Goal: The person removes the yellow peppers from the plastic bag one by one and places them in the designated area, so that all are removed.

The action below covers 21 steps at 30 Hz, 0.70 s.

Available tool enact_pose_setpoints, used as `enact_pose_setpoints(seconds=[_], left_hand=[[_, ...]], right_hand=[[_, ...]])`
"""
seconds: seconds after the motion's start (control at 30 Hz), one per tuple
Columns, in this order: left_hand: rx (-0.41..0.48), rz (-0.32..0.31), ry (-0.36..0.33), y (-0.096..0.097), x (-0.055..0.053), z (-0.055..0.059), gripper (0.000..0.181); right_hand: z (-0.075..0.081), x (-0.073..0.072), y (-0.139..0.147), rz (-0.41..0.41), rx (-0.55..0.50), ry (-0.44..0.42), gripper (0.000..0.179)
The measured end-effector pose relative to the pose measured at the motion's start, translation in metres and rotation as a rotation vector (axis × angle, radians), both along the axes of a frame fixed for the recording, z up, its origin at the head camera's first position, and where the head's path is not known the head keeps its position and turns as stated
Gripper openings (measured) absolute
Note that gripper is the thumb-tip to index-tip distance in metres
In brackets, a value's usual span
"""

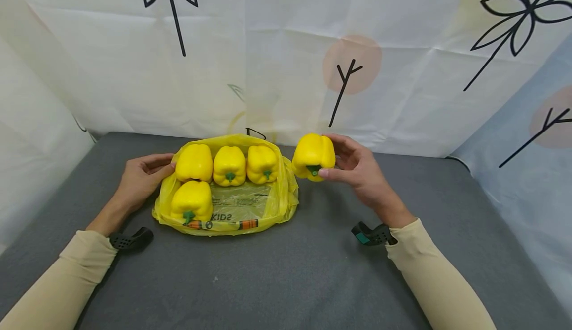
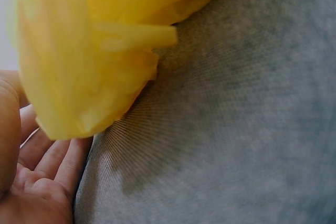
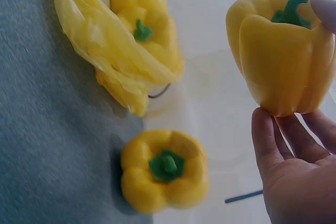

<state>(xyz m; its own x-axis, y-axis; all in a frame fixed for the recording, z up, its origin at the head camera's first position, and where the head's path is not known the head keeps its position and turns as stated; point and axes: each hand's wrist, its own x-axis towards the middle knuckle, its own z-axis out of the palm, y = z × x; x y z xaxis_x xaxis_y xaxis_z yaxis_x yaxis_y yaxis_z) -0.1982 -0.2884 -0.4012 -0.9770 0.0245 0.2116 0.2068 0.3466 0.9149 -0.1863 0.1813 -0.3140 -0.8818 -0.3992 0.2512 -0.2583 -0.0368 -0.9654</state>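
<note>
A yellow plastic bag lies on the grey table with its mouth rolled wide. Inside are several yellow bell peppers with green stems, three along the back and one at the front left. My left hand holds the bag's left edge, thumb on one side and fingers behind the plastic in the left wrist view. To the right of the bag, my right hand grips another yellow bell pepper between thumb and fingertips, raised off the table. One more bell pepper sits on the table beneath it, hidden in the head view.
A grey cloth covers the table. White fabric with printed flowers and trees hangs behind it and along both sides. Dark bands circle both wrists over beige sleeves.
</note>
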Motion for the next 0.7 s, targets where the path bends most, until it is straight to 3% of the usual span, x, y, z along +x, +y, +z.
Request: enact_pose_setpoints(seconds=[0.7], left_hand=[[-0.001, -0.007, 0.003, -0.001, 0.000, -0.001, 0.049]], right_hand=[[0.008, -0.012, 0.037, -0.106, -0.011, 0.033, 0.064]])
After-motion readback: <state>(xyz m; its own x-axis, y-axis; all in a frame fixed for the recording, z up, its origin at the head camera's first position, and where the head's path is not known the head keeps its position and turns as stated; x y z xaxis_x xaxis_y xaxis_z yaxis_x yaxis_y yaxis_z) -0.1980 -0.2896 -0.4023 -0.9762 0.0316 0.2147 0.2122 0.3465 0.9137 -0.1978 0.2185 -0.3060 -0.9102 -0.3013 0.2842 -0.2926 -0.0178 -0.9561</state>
